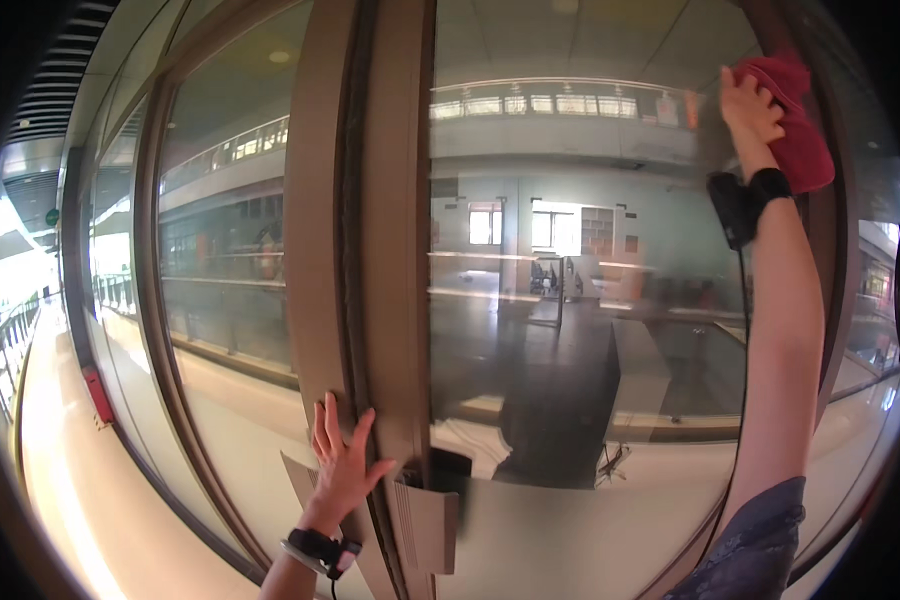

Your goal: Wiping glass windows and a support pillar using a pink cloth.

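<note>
My right hand (750, 105) is raised to the upper right, pressing a red cloth (802, 139) against the glass door pane (570, 225) near its frame. The cloth hangs down past my wrist. Lower down, my left hand (345, 465) rests with fingers spread on the brown metal door frame (315, 300), beside the dark seam between the two door leaves. Just below and to the right of it is a grey door handle plate (425, 525). Both wrists wear black straps with small devices and cables.
Another glass pane (225, 225) stands to the left, its surface reflecting railings. A corridor floor (60, 450) runs along the far left beside a metal railing (4, 337). A red box (97, 394) sits at the wall's foot. Behind the door glass, a room with windows (555, 225) shows through.
</note>
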Demonstrator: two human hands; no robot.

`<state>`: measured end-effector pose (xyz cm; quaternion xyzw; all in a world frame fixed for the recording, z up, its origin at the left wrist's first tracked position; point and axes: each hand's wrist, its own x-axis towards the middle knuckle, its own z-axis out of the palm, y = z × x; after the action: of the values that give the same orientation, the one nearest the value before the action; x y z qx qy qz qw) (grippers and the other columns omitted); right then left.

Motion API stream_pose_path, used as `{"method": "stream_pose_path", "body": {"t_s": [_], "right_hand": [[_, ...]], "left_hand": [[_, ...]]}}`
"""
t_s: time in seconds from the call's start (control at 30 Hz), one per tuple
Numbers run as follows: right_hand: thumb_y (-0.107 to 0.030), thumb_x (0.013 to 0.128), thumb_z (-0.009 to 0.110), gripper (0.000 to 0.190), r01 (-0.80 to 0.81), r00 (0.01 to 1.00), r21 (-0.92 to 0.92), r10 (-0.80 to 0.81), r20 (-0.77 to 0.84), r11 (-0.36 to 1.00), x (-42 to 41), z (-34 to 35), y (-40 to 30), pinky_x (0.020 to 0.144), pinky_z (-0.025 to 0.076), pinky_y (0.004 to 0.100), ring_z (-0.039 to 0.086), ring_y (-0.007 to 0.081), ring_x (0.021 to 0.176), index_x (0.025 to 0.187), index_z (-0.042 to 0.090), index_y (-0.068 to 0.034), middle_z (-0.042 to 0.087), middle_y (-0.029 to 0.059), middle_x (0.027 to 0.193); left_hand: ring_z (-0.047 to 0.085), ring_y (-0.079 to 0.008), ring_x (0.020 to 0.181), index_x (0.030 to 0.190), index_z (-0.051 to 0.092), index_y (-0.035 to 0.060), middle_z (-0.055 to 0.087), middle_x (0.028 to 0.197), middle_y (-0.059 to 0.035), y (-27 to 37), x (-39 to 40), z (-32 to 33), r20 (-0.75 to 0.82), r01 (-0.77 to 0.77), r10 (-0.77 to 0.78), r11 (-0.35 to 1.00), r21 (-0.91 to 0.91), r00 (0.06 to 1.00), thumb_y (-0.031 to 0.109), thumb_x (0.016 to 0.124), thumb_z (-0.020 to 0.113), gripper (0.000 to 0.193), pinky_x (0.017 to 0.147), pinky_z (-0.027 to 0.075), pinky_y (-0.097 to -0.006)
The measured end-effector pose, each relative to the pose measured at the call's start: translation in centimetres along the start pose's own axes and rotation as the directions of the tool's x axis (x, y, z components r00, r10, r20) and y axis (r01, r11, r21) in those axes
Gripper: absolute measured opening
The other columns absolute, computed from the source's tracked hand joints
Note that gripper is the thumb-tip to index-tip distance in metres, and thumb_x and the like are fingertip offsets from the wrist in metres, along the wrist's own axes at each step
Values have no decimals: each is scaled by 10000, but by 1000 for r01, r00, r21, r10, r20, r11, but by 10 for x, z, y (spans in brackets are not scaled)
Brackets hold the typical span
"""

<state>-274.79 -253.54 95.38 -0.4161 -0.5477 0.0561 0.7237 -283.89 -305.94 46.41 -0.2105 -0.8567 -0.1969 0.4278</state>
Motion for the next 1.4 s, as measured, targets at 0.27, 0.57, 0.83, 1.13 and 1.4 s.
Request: {"method": "stream_pose_path", "body": {"t_s": [0.27, 0.57, 0.83, 1.13, 1.4], "right_hand": [[-564, 918, 421, 568, 924, 348, 250, -906, -239, 289, -255, -57, -216, 882, 401, 501, 482, 309, 1175, 1304, 543, -166, 534, 127, 1268], [-503, 981, 313, 540, 868, 487, 87, -805, -338, 488, -68, -3, -61, 1063, 324, 501, 386, 328, 1332, 1427, 397, -210, 366, 102, 1494], [-597, 895, 361, 550, 57, 980, -62, -68, -187, 996, -63, -16, 37, 949, 318, 546, 407, 282, 1249, 1348, 479, -308, 483, 65, 1369], [-432, 890, 542, 450, 826, 64, 548, -944, -323, -131, -406, -78, -48, 901, 402, 517, 396, 326, 1277, 1228, 574, -136, 404, 96, 1449], [-90, 906, 509, 348, 769, 247, 632, -956, -158, 94, -285, -54, 48, 1050, 378, 352, 472, 297, 1237, 1254, 531, -83, 522, 151, 1284]], "left_hand": [[205, -491, 1346, 1310, 539, 241, 117, 1531, -251, -46, -8, 37, -92, -64, 82, 980, 189, 992, 279, 714, 787, 647, 1055, 227, -609], [192, -534, 1333, 1306, 472, 136, 130, 1508, -300, -54, -7, 55, -193, -103, 130, 984, 145, 972, 220, 717, 756, 659, 1044, 222, -659], [103, -545, 1366, 1397, 363, 96, 71, 1518, -310, -46, -6, 56, -142, -80, 93, 993, 91, 985, 197, 755, 717, 740, 1089, 137, -664], [271, -430, 1306, 1170, 573, 92, 285, 1446, -222, -13, -37, 69, -185, -28, 7, 993, -116, 983, 154, 808, 655, 376, 1065, 224, -551], [461, -322, 1008, 1006, 600, 97, 501, 1096, -94, 19, -45, 65, 31, -188, 200, 957, -222, 979, 244, 750, 721, 319, 874, 366, -469]]}}
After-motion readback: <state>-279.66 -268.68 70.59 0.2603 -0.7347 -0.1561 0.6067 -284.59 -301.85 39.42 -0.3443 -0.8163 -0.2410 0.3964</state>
